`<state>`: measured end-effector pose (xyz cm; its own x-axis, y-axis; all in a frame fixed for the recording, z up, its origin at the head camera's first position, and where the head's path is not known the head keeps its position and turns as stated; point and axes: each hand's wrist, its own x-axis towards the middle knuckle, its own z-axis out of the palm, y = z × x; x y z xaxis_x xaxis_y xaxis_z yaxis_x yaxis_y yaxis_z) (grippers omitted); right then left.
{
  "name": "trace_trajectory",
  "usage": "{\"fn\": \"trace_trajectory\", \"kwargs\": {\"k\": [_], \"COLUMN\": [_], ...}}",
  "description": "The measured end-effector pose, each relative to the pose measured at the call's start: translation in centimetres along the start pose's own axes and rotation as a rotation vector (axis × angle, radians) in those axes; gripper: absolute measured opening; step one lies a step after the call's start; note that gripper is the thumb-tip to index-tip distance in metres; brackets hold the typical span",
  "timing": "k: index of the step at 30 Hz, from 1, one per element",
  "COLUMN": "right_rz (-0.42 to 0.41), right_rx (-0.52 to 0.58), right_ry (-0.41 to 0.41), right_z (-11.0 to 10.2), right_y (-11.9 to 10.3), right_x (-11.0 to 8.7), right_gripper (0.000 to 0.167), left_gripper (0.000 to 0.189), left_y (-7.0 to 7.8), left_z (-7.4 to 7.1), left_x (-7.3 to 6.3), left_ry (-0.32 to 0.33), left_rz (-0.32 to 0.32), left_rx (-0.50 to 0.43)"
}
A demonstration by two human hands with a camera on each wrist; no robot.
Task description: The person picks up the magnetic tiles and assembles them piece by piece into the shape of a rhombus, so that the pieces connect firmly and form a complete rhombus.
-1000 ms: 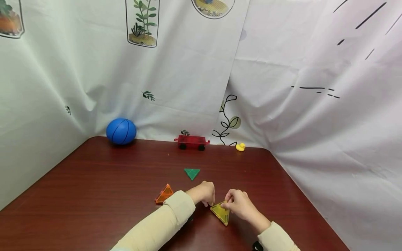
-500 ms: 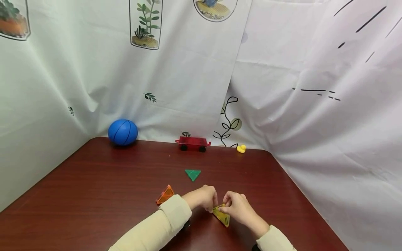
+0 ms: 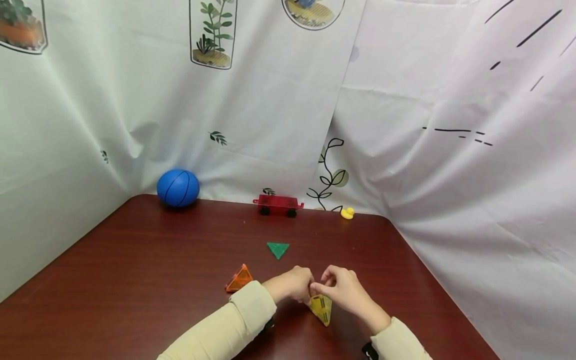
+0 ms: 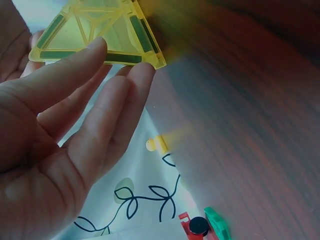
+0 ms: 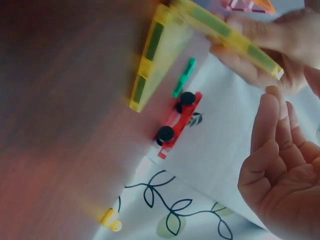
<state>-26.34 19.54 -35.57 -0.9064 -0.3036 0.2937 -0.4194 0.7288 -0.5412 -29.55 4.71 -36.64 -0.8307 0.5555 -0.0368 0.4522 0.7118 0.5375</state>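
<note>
My left hand (image 3: 294, 284) pinches a yellow triangular magnetic tile (image 5: 220, 31) between thumb and fingers. Its dark magnet strips line the frame in the left wrist view. A second yellow triangular tile (image 5: 147, 62) lies low at the table; the two meet at one end in the right wrist view, with a slanting gap between them. My right hand (image 3: 345, 291) is close on the right of the tiles. In the right wrist view its fingers are loosely bent, hold nothing, and have their tips just below the raised tile's corner.
An orange triangular tile (image 3: 240, 280) lies left of the hands, and a green triangular tile (image 3: 278, 250) beyond them. Along the table's back edge stand a blue ball (image 3: 177, 188), a red toy wagon (image 3: 279, 205) and a yellow rubber duck (image 3: 347, 213). Printed cloth hangs behind.
The yellow tile in my left hand has tilted up from the table. My right hand's fingers, earlier on the tile's edge, have come off it and risen slightly.
</note>
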Motion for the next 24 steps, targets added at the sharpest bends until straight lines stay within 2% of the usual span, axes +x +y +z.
{"fn": "trace_trajectory", "kwargs": {"k": [6, 12, 20, 24], "right_rz": [0.038, 0.029, 0.04, 0.012], "right_rx": [0.017, -0.016, -0.029, -0.039], "right_ry": [0.054, 0.111, 0.067, 0.035], "right_z": [-0.1, 0.5, 1.2, 1.5], "right_y": [0.4, 1.1, 0.8, 0.3], "right_x": [1.2, 3.0, 5.4, 6.4], "right_gripper": [0.024, 0.017, 0.013, 0.012], "left_gripper": [0.013, 0.012, 0.012, 0.011], "left_y": [0.0, -0.1, 0.0, 0.0], "left_z": [0.1, 0.1, 0.2, 0.1], "left_x": [-0.1, -0.2, -0.2, -0.1], "left_ry": [0.004, 0.002, 0.005, 0.0], "left_rz": [-0.012, -0.008, -0.013, -0.011], "left_rx": [-0.02, -0.001, 0.041, 0.077]}}
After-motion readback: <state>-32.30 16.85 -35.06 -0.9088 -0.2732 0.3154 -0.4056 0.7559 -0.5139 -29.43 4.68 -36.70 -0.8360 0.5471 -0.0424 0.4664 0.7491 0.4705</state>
